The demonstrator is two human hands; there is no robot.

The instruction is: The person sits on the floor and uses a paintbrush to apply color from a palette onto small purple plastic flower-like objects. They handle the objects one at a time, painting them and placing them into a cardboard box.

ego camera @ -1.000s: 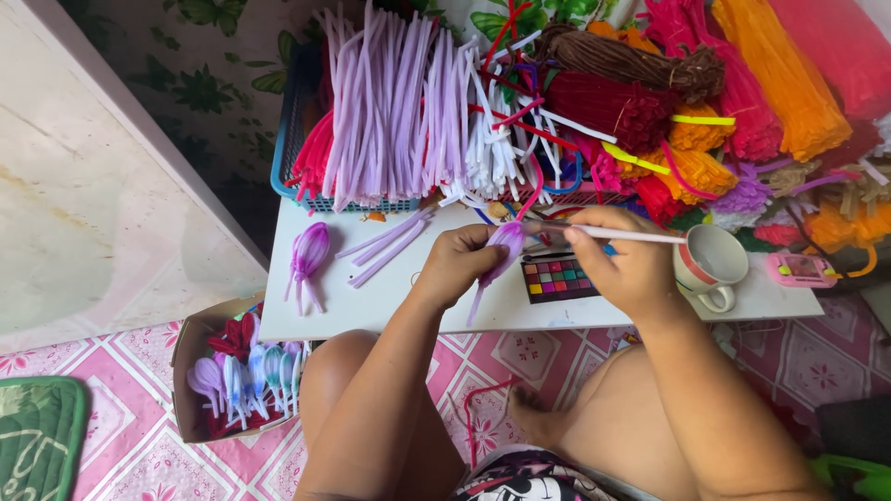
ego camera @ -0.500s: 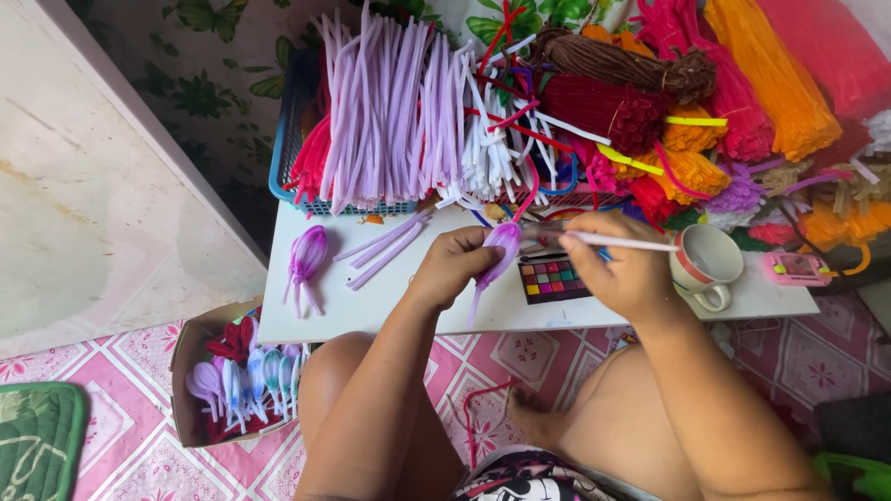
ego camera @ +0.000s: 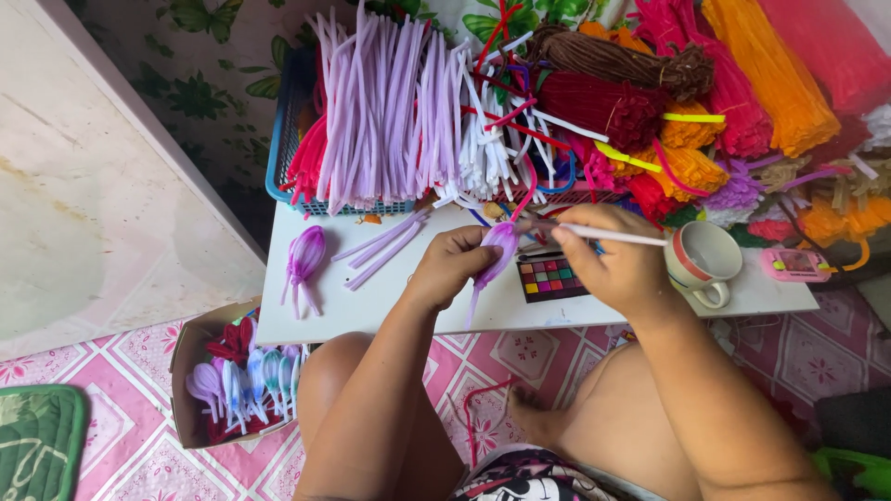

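Closed grip both sides: your left hand pinches a purple petal over the surface, your right hand pinches a thin brush, tip at the petal. Behind them, a basket packed with lilac stems, more coloured bundles to the right. Box of finished petals on the floor, left. Cup just right of your right hand. Palette between your hands. Another petal lies left.
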